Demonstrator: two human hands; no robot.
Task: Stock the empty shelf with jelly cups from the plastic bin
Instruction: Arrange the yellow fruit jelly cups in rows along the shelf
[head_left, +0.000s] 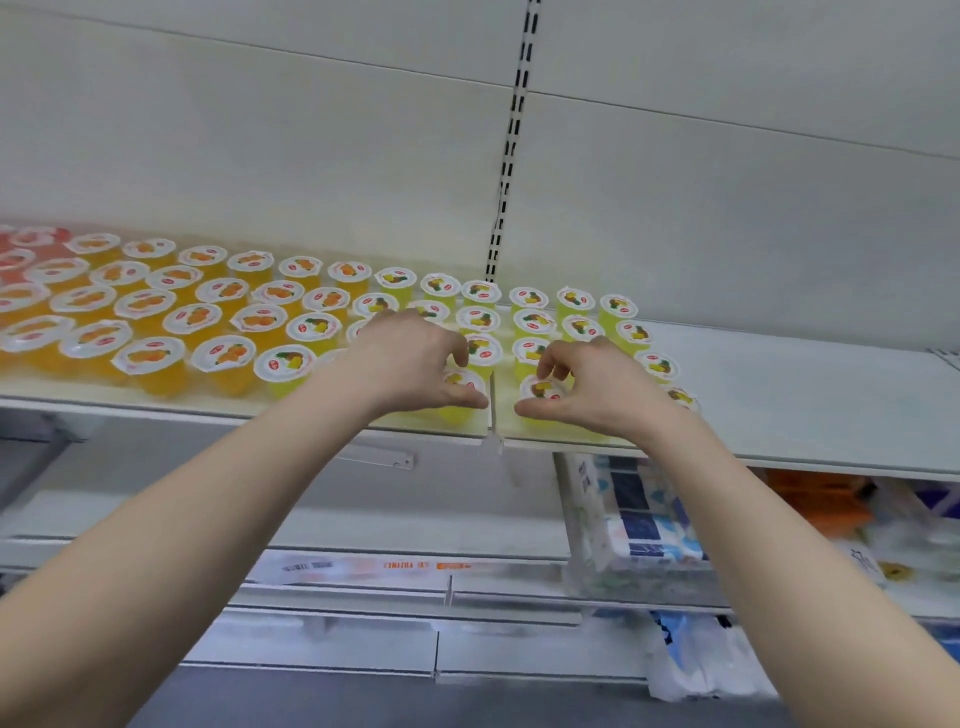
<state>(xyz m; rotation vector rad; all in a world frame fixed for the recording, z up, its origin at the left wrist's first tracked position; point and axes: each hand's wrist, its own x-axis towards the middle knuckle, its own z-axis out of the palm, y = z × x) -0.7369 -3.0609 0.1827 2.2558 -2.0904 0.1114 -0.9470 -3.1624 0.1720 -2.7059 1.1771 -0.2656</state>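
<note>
A white shelf (779, 395) holds rows of jelly cups with white foil lids: orange ones (150, 358) at the left, yellow pineapple ones (530, 299) in the middle. My left hand (415, 358) grips a yellow jelly cup (460, 402) at the shelf's front edge, thumb and fingers curled round it. Just to the right, my right hand (587, 384) grips another yellow jelly cup (543, 389) the same way. Both cups stand upright on the shelf. The plastic bin is out of view.
A slotted upright rail (511, 145) runs up the white back panel behind the cups. The shelf's right part is bare. Below hang packaged goods (634, 519) in blue and white wrap, with more shelf edges (363, 577) under my arms.
</note>
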